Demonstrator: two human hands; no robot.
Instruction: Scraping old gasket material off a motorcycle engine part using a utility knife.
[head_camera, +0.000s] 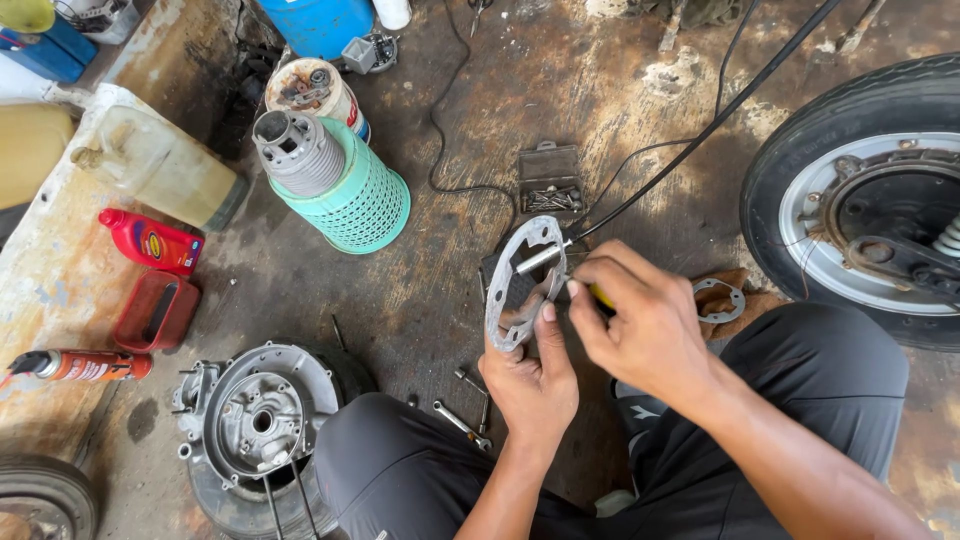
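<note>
Engine cover (262, 420) and spanner (462, 424) lie left of and below my fingers; my left hand (530, 375) pinches a flat grey gasket plate (520, 285) upright; my right hand (640, 320) clamps a metal-tipped tool (545, 258) against it.

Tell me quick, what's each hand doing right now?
Left hand: closed on the grey metal ring plate.
Right hand: closed on a yellow-handled tool.

Both forearms reach up from the lower edge. The left hand (530, 385) is raised, thumb up, fingers curled in a grip. The right hand (645, 325) pinches closed just beside it.
</note>
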